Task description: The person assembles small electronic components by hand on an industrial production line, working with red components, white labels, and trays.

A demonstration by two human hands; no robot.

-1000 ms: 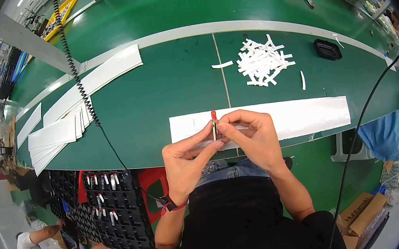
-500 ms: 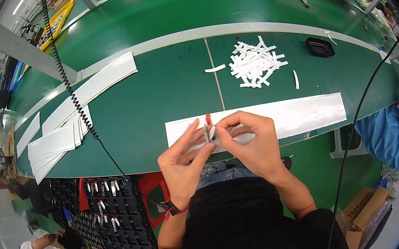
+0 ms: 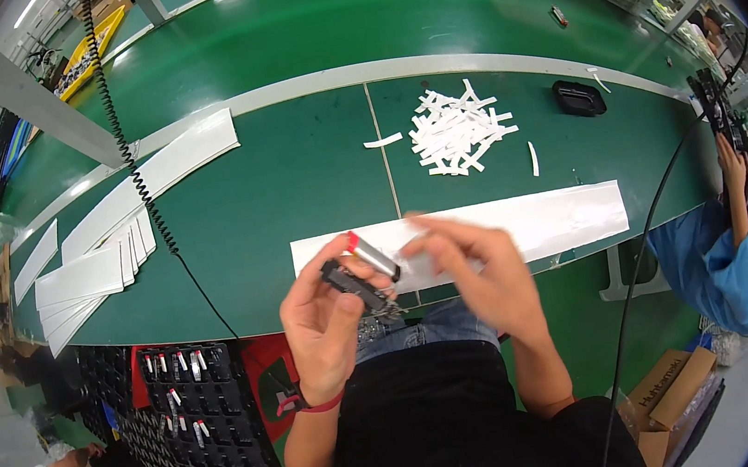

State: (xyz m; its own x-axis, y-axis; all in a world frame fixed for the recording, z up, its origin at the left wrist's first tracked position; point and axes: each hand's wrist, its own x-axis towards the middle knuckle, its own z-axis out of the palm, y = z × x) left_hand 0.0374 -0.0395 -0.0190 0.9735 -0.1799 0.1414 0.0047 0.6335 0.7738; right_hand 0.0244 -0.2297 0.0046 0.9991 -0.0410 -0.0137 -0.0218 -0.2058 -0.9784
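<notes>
My left hand (image 3: 317, 320) is closed on a small battery assembly, a silver cylinder (image 3: 375, 259) with a red end beside a dark, narrow frame (image 3: 349, 285). Its red end points up and to the left, near the fingertips. Just right of it, my right hand (image 3: 490, 277) is blurred by motion, fingers apart, with nothing visible in them. Beneath both hands lies a long white sheet (image 3: 559, 218) along the near part of the green table.
Beyond the sheet lie a pile of white paper strips (image 3: 458, 133) and a black tray (image 3: 580, 98). White sheets (image 3: 80, 274) are stacked at left, under a coiled cable (image 3: 135, 174). A black rack (image 3: 218, 411) holds similar pieces. At right sits a co-worker in blue (image 3: 723, 261).
The small assembly has turned in my left hand, so its silver and dark sides now show. My right hand has drawn back from it to the right. The view has shifted slightly.
</notes>
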